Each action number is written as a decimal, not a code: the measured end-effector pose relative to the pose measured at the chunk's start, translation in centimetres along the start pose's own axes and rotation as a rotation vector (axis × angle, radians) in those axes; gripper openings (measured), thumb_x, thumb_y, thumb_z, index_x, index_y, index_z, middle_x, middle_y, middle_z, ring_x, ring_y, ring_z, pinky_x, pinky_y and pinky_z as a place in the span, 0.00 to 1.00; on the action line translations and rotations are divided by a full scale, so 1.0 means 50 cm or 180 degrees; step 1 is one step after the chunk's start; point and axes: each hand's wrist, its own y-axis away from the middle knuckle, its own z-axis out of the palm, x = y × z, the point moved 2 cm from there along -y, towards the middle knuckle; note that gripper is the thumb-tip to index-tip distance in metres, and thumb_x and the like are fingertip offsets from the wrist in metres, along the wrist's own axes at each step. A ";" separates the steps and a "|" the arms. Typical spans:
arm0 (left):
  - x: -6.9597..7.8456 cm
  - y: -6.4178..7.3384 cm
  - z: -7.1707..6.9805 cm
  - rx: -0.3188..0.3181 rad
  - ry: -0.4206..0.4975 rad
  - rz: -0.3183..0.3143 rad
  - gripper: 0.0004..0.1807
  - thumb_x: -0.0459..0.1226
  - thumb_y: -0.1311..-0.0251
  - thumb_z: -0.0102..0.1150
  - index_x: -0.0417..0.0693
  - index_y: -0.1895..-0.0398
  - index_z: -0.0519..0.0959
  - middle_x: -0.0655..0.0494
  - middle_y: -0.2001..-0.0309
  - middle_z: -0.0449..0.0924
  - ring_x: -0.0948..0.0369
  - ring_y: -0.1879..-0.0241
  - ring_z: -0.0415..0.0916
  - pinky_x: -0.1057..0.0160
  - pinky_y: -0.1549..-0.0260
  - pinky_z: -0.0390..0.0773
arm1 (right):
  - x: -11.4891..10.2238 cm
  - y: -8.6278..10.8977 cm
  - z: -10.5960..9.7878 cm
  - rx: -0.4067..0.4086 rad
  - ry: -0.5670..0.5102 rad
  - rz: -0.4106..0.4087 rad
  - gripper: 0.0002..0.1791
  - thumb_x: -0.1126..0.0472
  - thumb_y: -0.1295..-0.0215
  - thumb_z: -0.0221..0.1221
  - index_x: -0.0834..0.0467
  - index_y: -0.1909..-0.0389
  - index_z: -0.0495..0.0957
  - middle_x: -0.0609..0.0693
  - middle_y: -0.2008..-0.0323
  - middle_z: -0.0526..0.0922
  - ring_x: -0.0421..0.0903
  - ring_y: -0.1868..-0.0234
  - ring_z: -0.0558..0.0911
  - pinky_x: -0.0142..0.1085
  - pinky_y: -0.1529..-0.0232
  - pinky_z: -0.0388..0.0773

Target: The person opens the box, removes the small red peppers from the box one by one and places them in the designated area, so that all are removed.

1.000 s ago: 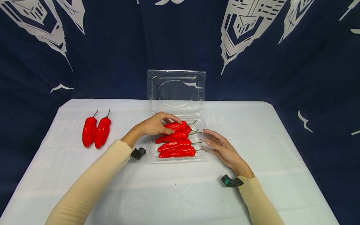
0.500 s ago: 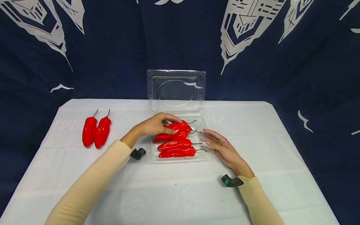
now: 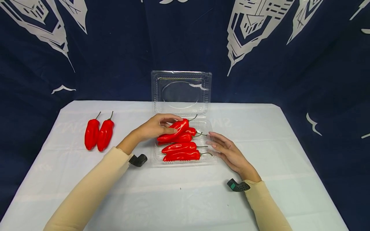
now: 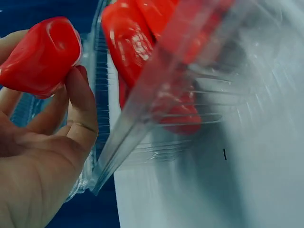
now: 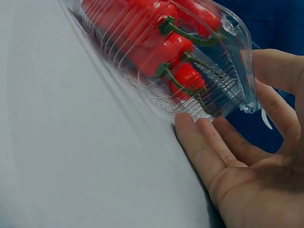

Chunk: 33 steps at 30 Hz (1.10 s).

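Tabletop (image 3: 179, 208) lies white before patterned navy cloth (image 3: 115, 48) (left grip (image 3: 153, 127) pinching red pepper (image 3: 181, 126), right grip (image 3: 233, 156) spread).

The peppers (image 3: 182, 156) look smooth and glossy, the ribbed container (image 3: 205, 124) shiny plastic.

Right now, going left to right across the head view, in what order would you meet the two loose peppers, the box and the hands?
First loose pepper → second loose pepper → left hand → box → right hand.
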 end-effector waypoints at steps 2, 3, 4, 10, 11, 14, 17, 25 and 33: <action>0.003 0.011 -0.008 0.0112 0.0102 0.0001 0.26 0.35 0.38 0.65 0.57 0.35 0.77 0.50 0.38 0.75 0.50 0.48 0.79 0.60 0.53 0.82 | 0.000 0.000 0.000 0.0005 0.0001 0.0003 0.33 0.65 0.25 0.53 0.62 0.23 0.54 0.59 0.22 0.51 0.48 0.29 0.68 0.39 0.37 0.75; 0.005 0.018 -0.012 0.0168 0.0169 0.0005 0.26 0.35 0.37 0.65 0.56 0.35 0.76 0.49 0.37 0.75 0.50 0.48 0.79 0.61 0.54 0.83 | 0.000 0.000 0.000 0.0008 0.0004 0.0003 0.33 0.65 0.25 0.54 0.62 0.23 0.54 0.59 0.22 0.51 0.48 0.29 0.68 0.39 0.37 0.75; 0.007 0.024 -0.016 0.0232 0.0248 0.0008 0.27 0.35 0.37 0.65 0.56 0.34 0.76 0.48 0.37 0.75 0.50 0.48 0.78 0.62 0.55 0.83 | 0.000 0.000 0.000 0.0011 0.0004 0.0003 0.33 0.65 0.25 0.54 0.62 0.23 0.54 0.59 0.22 0.51 0.48 0.29 0.69 0.39 0.37 0.75; 0.007 0.055 -0.044 0.0669 0.0523 -0.0027 0.27 0.36 0.36 0.64 0.56 0.33 0.74 0.47 0.37 0.71 0.50 0.51 0.75 0.64 0.62 0.83 | 0.003 -0.002 -0.002 0.0000 0.0001 0.0000 0.33 0.65 0.25 0.54 0.63 0.24 0.54 0.60 0.22 0.51 0.47 0.29 0.70 0.38 0.37 0.76; 0.005 0.060 -0.049 0.0737 0.0513 -0.0045 0.27 0.36 0.36 0.64 0.57 0.33 0.73 0.48 0.37 0.70 0.50 0.51 0.74 0.65 0.63 0.83 | 0.003 -0.002 -0.002 0.0001 -0.0003 0.0006 0.33 0.65 0.25 0.53 0.63 0.24 0.54 0.60 0.22 0.51 0.46 0.30 0.70 0.38 0.38 0.76; -0.005 0.074 -0.060 0.0899 0.0468 -0.0093 0.27 0.35 0.35 0.63 0.57 0.32 0.72 0.47 0.36 0.68 0.51 0.52 0.72 0.66 0.64 0.82 | 0.002 -0.002 -0.001 0.0003 0.0002 0.0012 0.33 0.65 0.25 0.53 0.63 0.23 0.53 0.60 0.22 0.51 0.47 0.30 0.70 0.38 0.38 0.76; -0.015 0.089 -0.069 0.1019 0.0481 -0.0093 0.28 0.33 0.34 0.61 0.56 0.32 0.71 0.45 0.36 0.67 0.51 0.52 0.72 0.67 0.64 0.81 | 0.001 -0.002 0.000 0.0017 -0.0009 0.0024 0.34 0.65 0.25 0.54 0.63 0.23 0.53 0.59 0.22 0.51 0.46 0.29 0.69 0.38 0.38 0.76; -0.038 0.130 -0.092 0.1499 0.0635 -0.0245 0.26 0.35 0.33 0.60 0.54 0.32 0.70 0.46 0.34 0.67 0.55 0.49 0.72 0.69 0.59 0.80 | 0.000 0.000 0.002 0.0015 -0.0005 0.0036 0.33 0.65 0.25 0.53 0.62 0.23 0.53 0.59 0.22 0.50 0.45 0.30 0.70 0.37 0.38 0.76; -0.077 0.165 -0.111 0.1813 0.0827 -0.0599 0.30 0.40 0.30 0.58 0.58 0.27 0.65 0.45 0.34 0.64 0.61 0.50 0.72 0.73 0.57 0.78 | -0.001 0.000 0.003 0.0017 0.0006 0.0026 0.33 0.65 0.25 0.53 0.61 0.23 0.54 0.59 0.22 0.51 0.44 0.31 0.70 0.37 0.39 0.77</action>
